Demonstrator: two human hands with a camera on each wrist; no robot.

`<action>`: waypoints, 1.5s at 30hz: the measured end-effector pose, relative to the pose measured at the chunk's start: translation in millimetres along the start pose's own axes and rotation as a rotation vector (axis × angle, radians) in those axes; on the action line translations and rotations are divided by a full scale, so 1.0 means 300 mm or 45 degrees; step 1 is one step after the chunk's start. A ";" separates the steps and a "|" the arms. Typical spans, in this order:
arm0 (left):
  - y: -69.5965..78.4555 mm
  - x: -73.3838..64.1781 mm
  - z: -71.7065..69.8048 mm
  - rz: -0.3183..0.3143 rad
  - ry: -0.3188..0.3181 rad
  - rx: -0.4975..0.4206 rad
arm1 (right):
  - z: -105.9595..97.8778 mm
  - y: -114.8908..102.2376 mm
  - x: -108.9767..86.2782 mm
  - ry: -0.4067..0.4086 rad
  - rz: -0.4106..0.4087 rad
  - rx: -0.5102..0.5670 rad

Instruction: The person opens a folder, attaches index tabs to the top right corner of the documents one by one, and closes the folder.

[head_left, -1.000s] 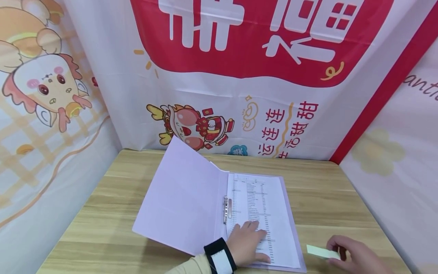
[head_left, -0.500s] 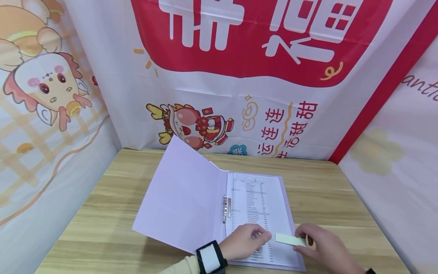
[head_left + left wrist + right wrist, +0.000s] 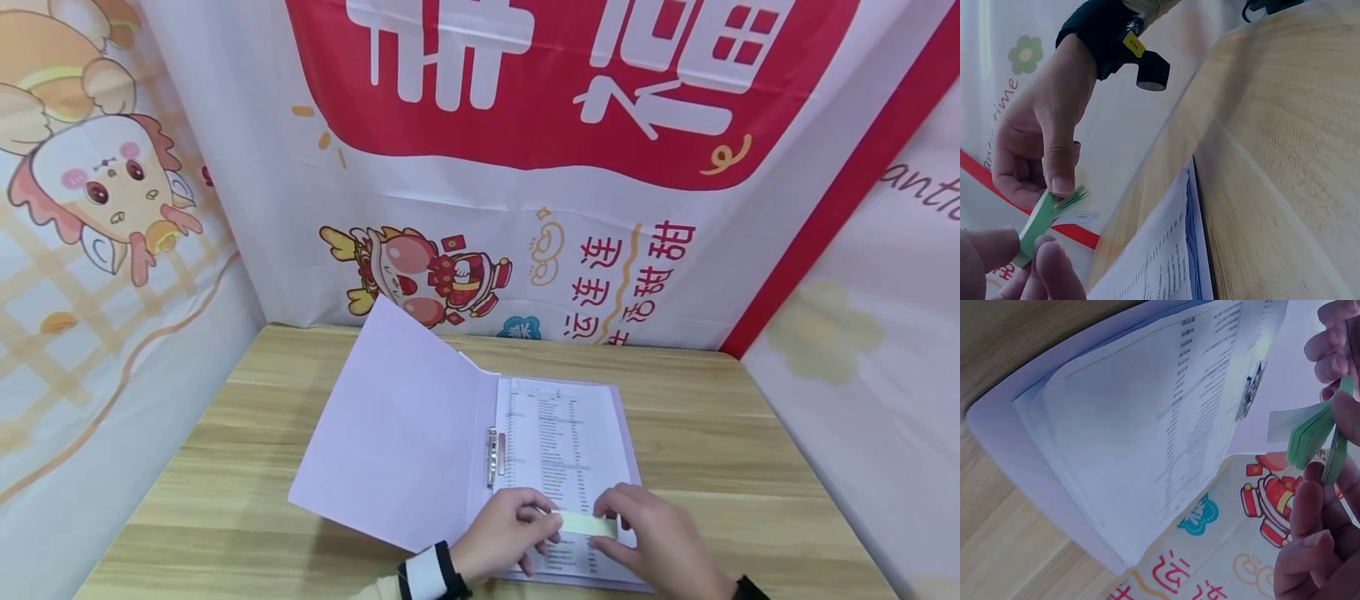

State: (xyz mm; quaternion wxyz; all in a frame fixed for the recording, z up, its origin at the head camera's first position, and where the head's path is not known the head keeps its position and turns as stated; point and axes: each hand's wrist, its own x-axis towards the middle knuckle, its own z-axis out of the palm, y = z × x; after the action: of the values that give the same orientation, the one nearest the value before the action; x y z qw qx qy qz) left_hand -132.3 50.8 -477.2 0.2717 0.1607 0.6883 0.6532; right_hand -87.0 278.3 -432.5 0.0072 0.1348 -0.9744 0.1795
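Over the lower part of the printed sheets point(image 3: 557, 467), both hands hold a narrow pale green pad of sticky notes point(image 3: 587, 524). My left hand point(image 3: 504, 529) pinches its left end between thumb and fingers. At the other end, my right hand point(image 3: 651, 533) grips it with thumb and fingers. From the left wrist view, the green pad point(image 3: 1038, 225) has its strips spread apart at the right hand's end. A pale strip point(image 3: 1288, 424) sticks out beside the fanned strips in the right wrist view. The sheets lie in an open lilac folder point(image 3: 397, 442).
A metal clip point(image 3: 492, 457) runs along the folder's spine, and its left cover stands raised at a slant. Under everything is a wood-grain table point(image 3: 697, 425). Printed cloth hangings point(image 3: 450, 192) enclose the back and sides.
My right hand has brought the sticky notes leftward from the table over the sheets. My left hand has lifted off the paper and taken hold of the pad's left end.
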 end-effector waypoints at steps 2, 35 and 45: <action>0.000 0.000 -0.010 0.006 0.028 -0.006 | 0.006 -0.011 0.008 0.004 -0.014 0.008; 0.005 -0.001 -0.030 -0.055 0.079 -0.010 | 0.035 0.024 0.021 -0.022 0.213 0.424; 0.000 0.006 -0.024 -0.029 0.070 -0.045 | 0.039 0.029 0.027 0.041 0.232 0.448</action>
State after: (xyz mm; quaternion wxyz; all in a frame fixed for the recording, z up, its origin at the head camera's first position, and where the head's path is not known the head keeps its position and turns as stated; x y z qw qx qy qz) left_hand -138.0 46.0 -477.4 0.2629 0.1302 0.6857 0.6662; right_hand -96.8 279.9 -445.9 -0.0171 0.0422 -0.9360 0.3490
